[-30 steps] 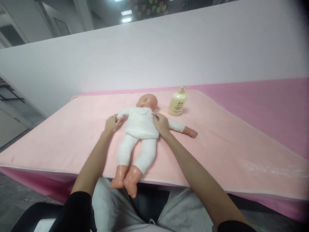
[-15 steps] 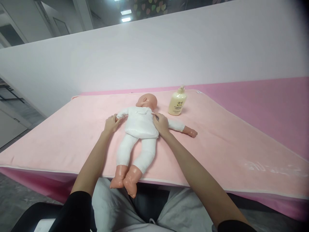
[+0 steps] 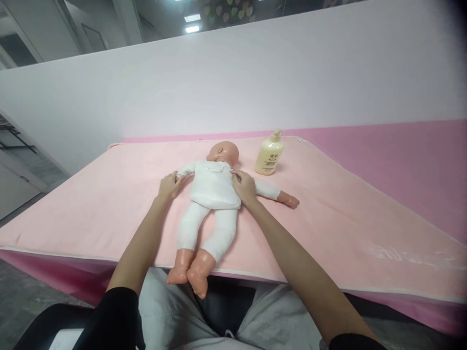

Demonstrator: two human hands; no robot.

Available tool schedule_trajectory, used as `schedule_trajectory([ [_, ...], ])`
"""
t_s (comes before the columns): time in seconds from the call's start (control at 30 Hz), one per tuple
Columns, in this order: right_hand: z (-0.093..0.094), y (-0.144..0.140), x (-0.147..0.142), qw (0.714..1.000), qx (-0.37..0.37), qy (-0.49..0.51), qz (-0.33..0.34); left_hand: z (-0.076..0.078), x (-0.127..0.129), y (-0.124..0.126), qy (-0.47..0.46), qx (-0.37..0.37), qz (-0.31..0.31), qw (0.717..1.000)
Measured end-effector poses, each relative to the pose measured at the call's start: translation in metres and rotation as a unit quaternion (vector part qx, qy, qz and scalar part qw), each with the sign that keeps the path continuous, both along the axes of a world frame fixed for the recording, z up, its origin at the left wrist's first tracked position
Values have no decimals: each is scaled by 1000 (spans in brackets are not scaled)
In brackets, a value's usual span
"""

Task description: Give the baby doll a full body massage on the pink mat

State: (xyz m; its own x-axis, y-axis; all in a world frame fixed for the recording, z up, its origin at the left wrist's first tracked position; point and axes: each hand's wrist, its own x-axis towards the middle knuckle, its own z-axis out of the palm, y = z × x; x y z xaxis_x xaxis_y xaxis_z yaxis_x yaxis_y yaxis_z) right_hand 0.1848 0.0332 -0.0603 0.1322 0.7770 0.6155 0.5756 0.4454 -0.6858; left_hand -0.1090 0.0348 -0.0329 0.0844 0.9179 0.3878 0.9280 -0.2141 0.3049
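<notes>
Doll (image 3: 214, 192) lies, one arm (image 3: 187, 169) clasped in left hand (image 3: 169, 186), right hand (image 3: 244, 186) curled at its torso (image 3: 211, 180), grip unclear.

Shaped as a baby doll (image 3: 214, 187), smooth and hairless at the head, pinkish-tan in the plastic parts, and covered in white cloth over torso, arms and legs. Lies stretched out on the pink blanket (image 3: 127, 194), reaching with its head nearly to the blanket's far edge. Turned to one side at the head, showing an ear. Extends one arm, brownish at the bare hand, toward the blanket's right side, the other toward its left. Rests foot against foot, bare, projecting past the blanket's near edge.
</notes>
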Motion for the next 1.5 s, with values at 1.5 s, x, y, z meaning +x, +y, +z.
schedule_trajectory([
  [1.5,-1,-1,-2,1000,1,-5,5,-3,-4,-3,-13,-9,-3,1000],
])
